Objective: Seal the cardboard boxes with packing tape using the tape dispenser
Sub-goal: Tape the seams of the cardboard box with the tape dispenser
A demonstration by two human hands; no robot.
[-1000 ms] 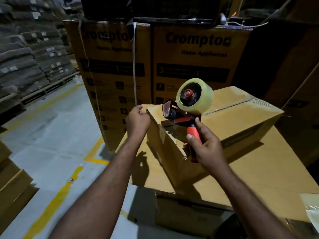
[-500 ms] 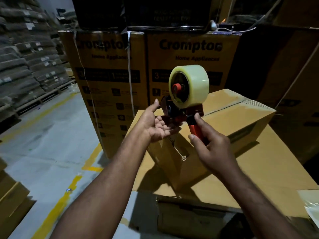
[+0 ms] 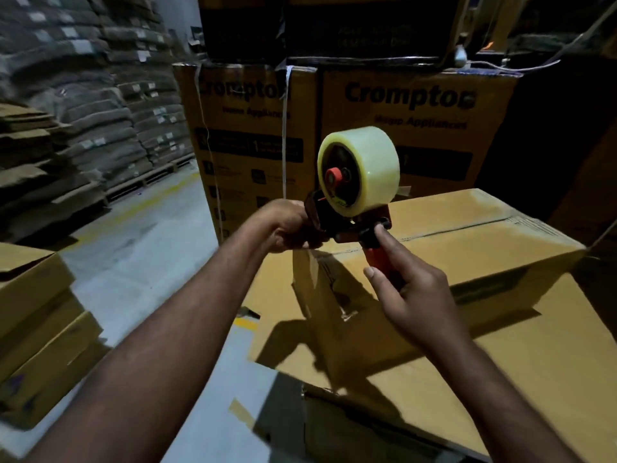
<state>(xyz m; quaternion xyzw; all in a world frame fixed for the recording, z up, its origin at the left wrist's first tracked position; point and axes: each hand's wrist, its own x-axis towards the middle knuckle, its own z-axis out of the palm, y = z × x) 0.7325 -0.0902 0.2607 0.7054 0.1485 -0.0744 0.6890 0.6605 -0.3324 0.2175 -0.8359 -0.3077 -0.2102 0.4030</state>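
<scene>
A red and black tape dispenser [image 3: 347, 222] with a roll of clear tape [image 3: 362, 168] is held up above a brown cardboard box [image 3: 467, 248]. My right hand [image 3: 410, 295] grips its red handle, forefinger stretched up to the black frame. My left hand [image 3: 290, 225] is curled at the dispenser's front end, and a strip of clear tape [image 3: 305, 265] hangs down from it over the box's near end. That box lies on a wider flat cardboard box [image 3: 517, 379].
Tall printed Crompton cartons [image 3: 420, 121] stand right behind the box, with dark cartons on top. Stacked sacks [image 3: 100, 105] on pallets fill the left background. More brown boxes [image 3: 36, 329] sit at the lower left on the grey floor with yellow lines.
My left hand left the box corner, came to the dispenser's front and now pulls tape down from it. The dispenser was lifted higher and turned, roll upward.
</scene>
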